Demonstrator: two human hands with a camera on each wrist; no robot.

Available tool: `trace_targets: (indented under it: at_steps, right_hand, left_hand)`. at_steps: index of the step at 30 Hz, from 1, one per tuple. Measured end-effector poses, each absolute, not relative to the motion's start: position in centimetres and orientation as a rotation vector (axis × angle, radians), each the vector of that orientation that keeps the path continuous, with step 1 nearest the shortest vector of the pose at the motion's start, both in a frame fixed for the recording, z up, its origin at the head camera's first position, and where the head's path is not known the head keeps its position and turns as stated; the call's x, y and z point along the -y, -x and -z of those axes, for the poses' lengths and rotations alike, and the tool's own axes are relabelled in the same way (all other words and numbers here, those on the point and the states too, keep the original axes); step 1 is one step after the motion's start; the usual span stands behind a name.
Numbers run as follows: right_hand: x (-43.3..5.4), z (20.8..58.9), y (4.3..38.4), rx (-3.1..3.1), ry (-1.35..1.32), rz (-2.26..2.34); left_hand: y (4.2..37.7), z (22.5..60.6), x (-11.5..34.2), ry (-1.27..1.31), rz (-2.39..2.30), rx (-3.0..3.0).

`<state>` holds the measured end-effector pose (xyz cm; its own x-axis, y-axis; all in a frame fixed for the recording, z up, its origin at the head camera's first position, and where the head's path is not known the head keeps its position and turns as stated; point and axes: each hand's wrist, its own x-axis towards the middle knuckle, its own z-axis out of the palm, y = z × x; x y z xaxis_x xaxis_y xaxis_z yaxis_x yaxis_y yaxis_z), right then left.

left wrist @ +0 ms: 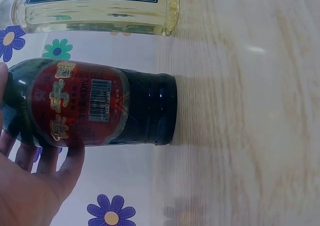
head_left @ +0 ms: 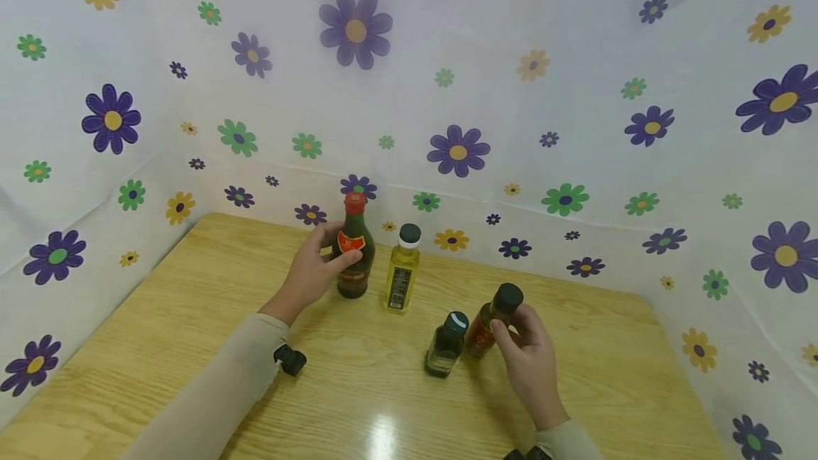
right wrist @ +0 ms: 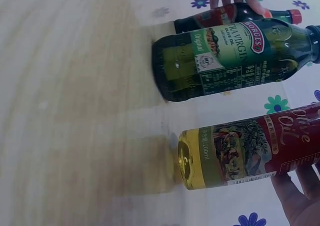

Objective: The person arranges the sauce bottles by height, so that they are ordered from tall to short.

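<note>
On the left in the head view, my left hand grips a dark green glass bottle with a red cap and red label. Its fingers lie behind the bottle and the thumb crosses the front. On the right, my right hand holds an olive oil bottle with a black cap and dark red label, leaning slightly. "Olive Oil" and "200ml" are legible on this bottle in the right wrist view. Whether its base touches the table is hard to tell.
Between the hands stand a clear bottle of yellow oil with a dark cap and a small green extra virgin olive oil bottle, the latter close beside the right-hand bottle. The wooden table meets a white flowered curtain at its back and sides.
</note>
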<state>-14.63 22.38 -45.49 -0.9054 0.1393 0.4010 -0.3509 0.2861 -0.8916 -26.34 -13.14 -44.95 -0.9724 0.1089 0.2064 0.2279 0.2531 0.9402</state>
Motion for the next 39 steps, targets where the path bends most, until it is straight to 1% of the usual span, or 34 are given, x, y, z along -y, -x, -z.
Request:
trace_targets:
  at_steps: [18, 39]
  right_hand:
    - [-20.5, 44.6, 20.0, 2.135, -0.291, -1.793]
    - [-18.9, 44.6, 22.7, 2.266, -0.347, -1.833]
  left_hand:
    - [26.3, 44.8, 13.3, 0.369, 1.801, 2.390]
    - [26.3, 44.9, 13.4, 0.367, 1.808, 2.404]
